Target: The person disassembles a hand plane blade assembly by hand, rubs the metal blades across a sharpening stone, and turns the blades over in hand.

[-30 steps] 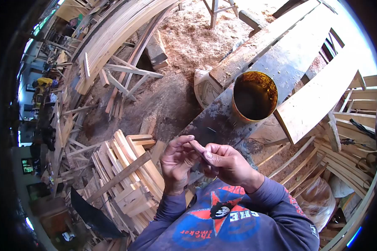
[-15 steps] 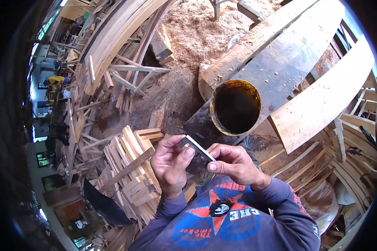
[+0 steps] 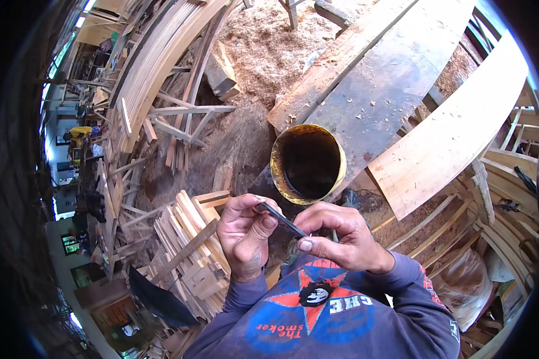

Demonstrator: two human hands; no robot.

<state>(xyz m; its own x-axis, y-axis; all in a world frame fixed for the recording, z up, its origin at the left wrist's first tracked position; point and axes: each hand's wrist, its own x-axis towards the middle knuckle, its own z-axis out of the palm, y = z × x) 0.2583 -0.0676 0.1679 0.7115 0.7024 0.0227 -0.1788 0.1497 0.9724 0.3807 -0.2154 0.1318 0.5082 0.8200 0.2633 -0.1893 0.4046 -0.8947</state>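
Observation:
My left hand (image 3: 245,236) pinches one end of a thin, flat, dark blade (image 3: 283,221) between thumb and fingers. At the other end, my right hand (image 3: 344,236) grips it between thumb and forefinger. The blade is seen nearly edge-on, slanting down to the right in front of my chest; its faces are mostly hidden. Just beyond my hands stands a round bucket (image 3: 339,157) with a yellow-stained rim and a dark inside. What fills the bucket is too dark to make out.
The bucket stands by a wide, dusty board (image 3: 395,78). A pale curved plank (image 3: 449,131) lies to the right. On the left are stacked wood strips (image 3: 194,257) and a wooden trestle (image 3: 188,113). Shavings (image 3: 269,54) cover the floor. A person in yellow (image 3: 79,134) bends far left.
The blade has turned from showing its broad face and pale edge to nearly edge-on. Both hands still hold it. The view has shifted, so the bucket and boards appear further left.

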